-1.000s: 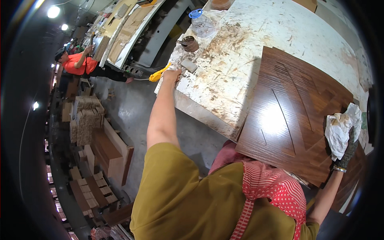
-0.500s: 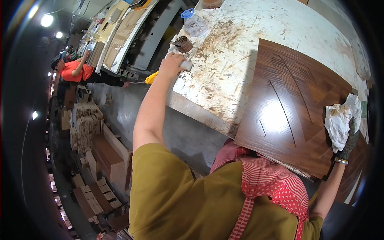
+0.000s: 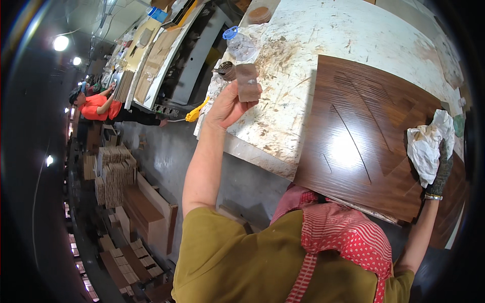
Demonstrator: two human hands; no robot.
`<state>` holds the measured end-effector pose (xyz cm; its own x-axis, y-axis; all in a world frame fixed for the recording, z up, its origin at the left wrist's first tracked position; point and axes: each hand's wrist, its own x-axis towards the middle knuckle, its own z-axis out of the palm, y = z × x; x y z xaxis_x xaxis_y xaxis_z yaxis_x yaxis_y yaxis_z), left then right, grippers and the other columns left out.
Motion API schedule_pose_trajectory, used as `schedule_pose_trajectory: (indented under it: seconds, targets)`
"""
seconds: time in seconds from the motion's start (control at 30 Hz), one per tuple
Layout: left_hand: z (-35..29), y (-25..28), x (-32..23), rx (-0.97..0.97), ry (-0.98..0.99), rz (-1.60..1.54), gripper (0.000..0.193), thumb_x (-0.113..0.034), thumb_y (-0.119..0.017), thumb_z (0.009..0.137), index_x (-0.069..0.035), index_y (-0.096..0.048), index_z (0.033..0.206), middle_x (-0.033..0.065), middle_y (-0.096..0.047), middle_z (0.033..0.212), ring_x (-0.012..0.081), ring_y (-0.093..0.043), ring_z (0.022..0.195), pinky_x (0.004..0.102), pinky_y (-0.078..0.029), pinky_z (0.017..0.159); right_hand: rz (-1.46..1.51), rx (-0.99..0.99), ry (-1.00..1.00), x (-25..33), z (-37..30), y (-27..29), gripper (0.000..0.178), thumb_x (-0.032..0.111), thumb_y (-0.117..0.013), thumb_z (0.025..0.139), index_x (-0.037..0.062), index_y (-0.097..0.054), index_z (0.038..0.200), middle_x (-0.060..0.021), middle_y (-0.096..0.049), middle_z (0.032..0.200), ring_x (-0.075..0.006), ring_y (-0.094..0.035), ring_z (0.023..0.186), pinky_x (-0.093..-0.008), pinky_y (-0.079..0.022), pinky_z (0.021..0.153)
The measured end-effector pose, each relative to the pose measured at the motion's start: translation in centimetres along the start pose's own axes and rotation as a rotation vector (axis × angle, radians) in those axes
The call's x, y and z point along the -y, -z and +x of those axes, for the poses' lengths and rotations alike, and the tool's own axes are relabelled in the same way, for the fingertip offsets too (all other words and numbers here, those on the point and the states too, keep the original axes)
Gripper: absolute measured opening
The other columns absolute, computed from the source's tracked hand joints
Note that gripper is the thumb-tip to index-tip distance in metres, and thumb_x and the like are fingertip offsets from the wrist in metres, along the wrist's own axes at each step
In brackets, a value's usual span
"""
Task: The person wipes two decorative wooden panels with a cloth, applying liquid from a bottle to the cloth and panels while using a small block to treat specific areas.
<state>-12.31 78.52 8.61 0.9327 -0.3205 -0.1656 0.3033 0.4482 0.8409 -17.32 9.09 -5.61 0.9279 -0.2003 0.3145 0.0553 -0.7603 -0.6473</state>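
Note:
My left hand (image 3: 230, 107) pinches a small flat greyish-brown rectangular piece (image 3: 247, 85), perhaps a scraper or block, raised with its broad face visible. Just behind it stand a small open cup with brown stain inside (image 3: 227, 71) and a clear plastic bottle with a blue cap (image 3: 241, 46). On the right lies a glossy dark brown wood panel (image 3: 364, 116) with slanting grain pieces and several thin dark lines. My right hand (image 3: 444, 169), in a dark glove, is closed on a crumpled white cloth (image 3: 425, 146) at the panel's right edge.
The panel lies on a white worktable (image 3: 288, 76) smeared with brown stain. A yellow-handled tool (image 3: 197, 111) is at the table's left edge. A person in an orange shirt (image 3: 101, 106) works at another bench. Stacked boards (image 3: 116, 174) stand on the floor at left.
My left hand has lifted the small rectangular piece off the table beside the cup and turned its broad face up, moving slightly right. My right hand keeps the cloth at the panel's edge.

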Motion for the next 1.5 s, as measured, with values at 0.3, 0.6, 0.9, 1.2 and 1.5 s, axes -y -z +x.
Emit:
schedule_pose_trajectory:
  seconds: [0.3,0.6,0.9,1.2,1.5]
  targets:
    - [2.9,-2.4,0.7,-0.025,-0.078,0.013,0.061,-0.038,-0.061,0.086,-0.003,-0.04,0.131,0.0086,-0.058,0.113,0.0192,-0.058,0.1,0.0317,-0.05,0.083,-0.236,-0.048,0.177,4.0,-1.2,0.5,0.036,0.007,-0.054,0.089,0.0046,-0.053,0.125,-0.0143,-0.06,0.106,-0.0198,-0.058,0.094,-0.0331,-0.047,0.082]
    - [10.2,-10.1,2.7,-0.296,-0.225,0.767,0.035,-0.018,-0.068,0.082,-0.002,-0.053,0.11,0.0041,-0.061,0.096,0.0099,-0.057,0.086,0.0245,-0.047,0.074,0.22,-0.208,-0.087,11.7,0.1,-1.0,0.033,0.021,-0.061,0.088,-0.0052,-0.057,0.108,-0.0123,-0.063,0.093,-0.0161,-0.054,0.082,-0.0304,-0.044,0.077]
    - [14.4,-13.0,5.5,-0.058,-0.132,0.955,0.037,-0.008,-0.066,0.08,0.004,-0.057,0.114,0.0047,-0.065,0.087,0.0088,-0.058,0.079,0.0216,-0.045,0.074,0.246,-0.184,-0.131,12.6,0.2,-0.7,0.032,0.022,-0.059,0.088,-0.0041,-0.058,0.107,-0.0145,-0.064,0.093,-0.0206,-0.056,0.081,-0.0334,-0.045,0.074]
    - [14.3,-14.1,6.2,-0.148,-0.139,0.909,0.03,-0.009,-0.068,0.08,0.005,-0.06,0.105,0.0057,-0.064,0.089,0.0103,-0.059,0.079,0.0216,-0.047,0.072,0.173,-0.215,-0.093,14.3,-0.2,-0.9,0.023,0.014,-0.057,0.089,0.0006,-0.059,0.109,-0.0141,-0.063,0.096,-0.0247,-0.057,0.084,-0.0322,-0.045,0.075]
    - [15.5,-14.9,6.3,-0.11,-0.168,1.125,0.034,-0.017,-0.071,0.078,0.003,-0.061,0.103,0.0053,-0.064,0.085,0.01,-0.059,0.077,0.0225,-0.047,0.069,0.362,-0.16,-0.187,15.1,0.2,-0.4,0.027,0.015,-0.059,0.088,-0.005,-0.059,0.107,-0.0079,-0.065,0.091,-0.0139,-0.056,0.081,-0.029,-0.045,0.073]
